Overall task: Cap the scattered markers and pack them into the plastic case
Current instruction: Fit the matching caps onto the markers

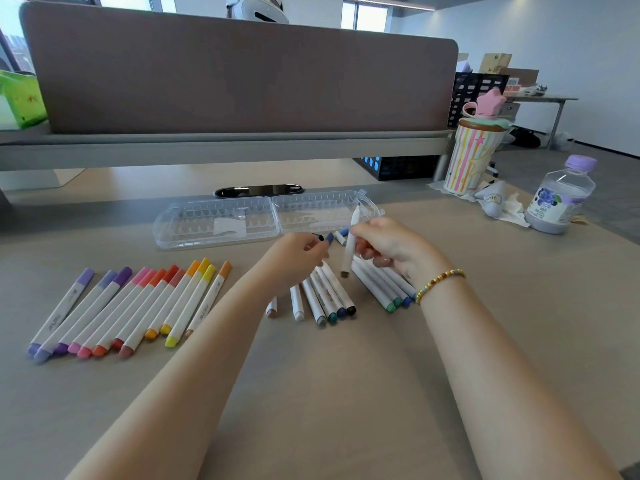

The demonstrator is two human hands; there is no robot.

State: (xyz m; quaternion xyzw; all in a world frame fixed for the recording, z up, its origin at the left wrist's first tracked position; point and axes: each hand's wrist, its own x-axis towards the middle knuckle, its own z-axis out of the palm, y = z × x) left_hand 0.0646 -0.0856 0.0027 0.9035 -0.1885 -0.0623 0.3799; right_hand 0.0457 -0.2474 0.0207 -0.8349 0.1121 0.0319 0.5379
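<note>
The marker barrels (204,311) carry small print, too blurred to read.

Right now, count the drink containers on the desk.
2: a striped tumbler with a pink star lid at the far right, and a purple-capped bottle nearer and right of it. None seems hidden.

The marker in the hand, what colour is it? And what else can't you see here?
- Held marker, head view: tip too small and pale, end dull brownish, colour unsure.
- Left hand: something dark at its fingertips, maybe a cap; fingers hide it.
- Markers under the hands: upper ends hidden by both hands.
- Right hand: its fingers cover the marker's middle.
- Bottle label: print too small.
</note>
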